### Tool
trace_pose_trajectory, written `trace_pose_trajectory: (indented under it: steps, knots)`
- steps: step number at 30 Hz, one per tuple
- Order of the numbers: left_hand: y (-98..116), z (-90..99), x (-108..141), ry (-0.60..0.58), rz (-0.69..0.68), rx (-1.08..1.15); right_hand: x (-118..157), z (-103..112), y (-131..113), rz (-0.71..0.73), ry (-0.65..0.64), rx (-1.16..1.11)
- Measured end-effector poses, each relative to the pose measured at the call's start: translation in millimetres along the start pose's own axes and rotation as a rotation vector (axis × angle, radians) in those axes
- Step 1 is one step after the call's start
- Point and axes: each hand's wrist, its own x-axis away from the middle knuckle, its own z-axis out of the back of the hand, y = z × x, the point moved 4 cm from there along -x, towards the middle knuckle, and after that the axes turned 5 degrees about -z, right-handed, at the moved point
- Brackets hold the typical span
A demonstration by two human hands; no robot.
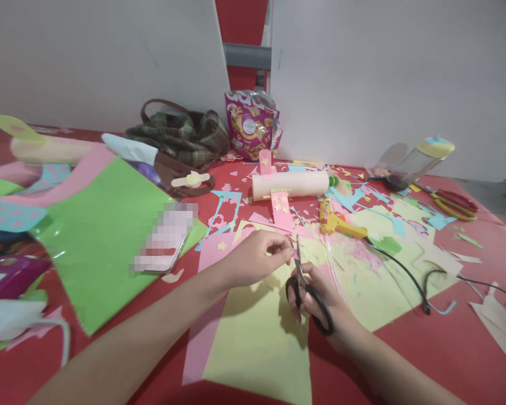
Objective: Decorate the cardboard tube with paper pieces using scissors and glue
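My right hand point(320, 295) grips black-handled scissors point(300, 273), fingers through the loops and blades pointing away from me. My left hand point(261, 257) is closed in a pinch right at the blades; a tiny pinkish bit shows at its fingertips, too small to name. Below both hands lies a pale yellow paper sheet point(257, 343), partly over a pink sheet point(200, 337). Just beyond is a cream paper tube point(295, 184) with pink star-dotted strips point(281, 209) at its side and a green tip at its right end.
A yellow glue gun point(341, 226) with a black cord lies right of the tube. Paper scraps point(362, 253) spread around it. Left are a phone point(166, 239), a green sheet point(96, 247) and a white charger point(14, 319). A snack bag point(251, 124), plaid bag point(185, 132), clear jar point(421, 160) and red-handled scissors point(455, 202) stand farther back.
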Motion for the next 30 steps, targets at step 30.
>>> trace_pose_trajectory:
  steps: [30]
  knots:
    - [-2.2, -19.2, 3.3, 0.181, 0.062, 0.234, -0.3, 0.5, -4.2, 0.041, 0.058, 0.003]
